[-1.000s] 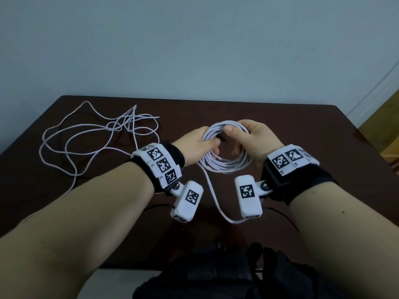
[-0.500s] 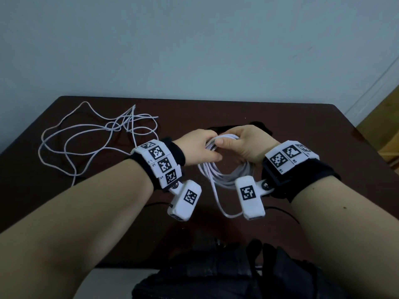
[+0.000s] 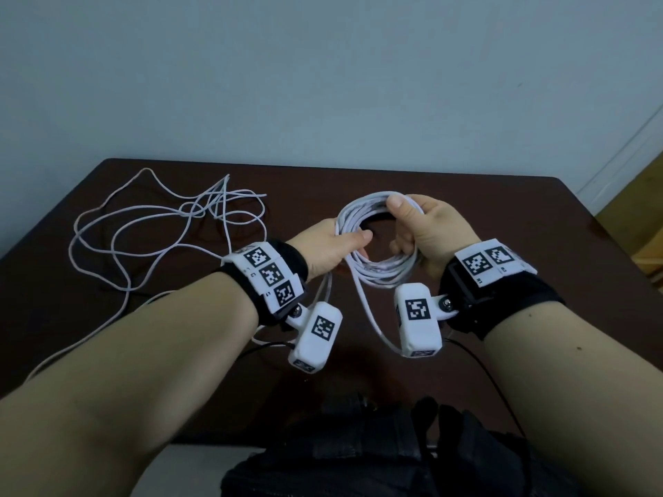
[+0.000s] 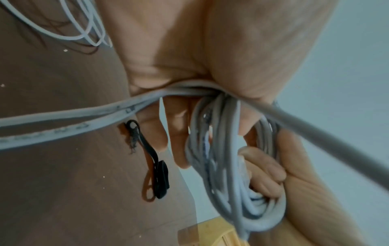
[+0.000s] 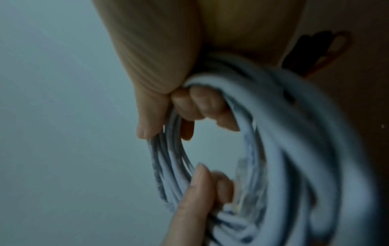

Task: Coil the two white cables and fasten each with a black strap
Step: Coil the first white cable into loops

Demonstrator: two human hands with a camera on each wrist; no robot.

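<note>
A coiled white cable [image 3: 380,272] is held upright above the dark table [image 3: 502,217] between both hands. My left hand [image 3: 332,251] pinches the coil's left side with thumb over the strands [image 4: 212,149]. My right hand [image 3: 423,233] grips the right side, thumb on top, fingers curled through the ring [image 5: 273,149]. A loose tail [image 3: 369,317] hangs from the coil toward me. The second white cable [image 3: 158,227] lies uncoiled and tangled at the table's left. A black strap [image 4: 155,166] lies on the table beyond my left hand; another black strap [image 5: 315,50] shows blurred behind my right hand.
The table's far edge meets a pale wall [image 3: 323,84]. A black bag [image 3: 376,457] sits in front of the near edge, below my forearms. A yellow wooden floor [image 3: 638,209] shows at the right.
Both hands have lifted the coil and spread it back into an open ring; half a second ago they were lower and closer together over it.
</note>
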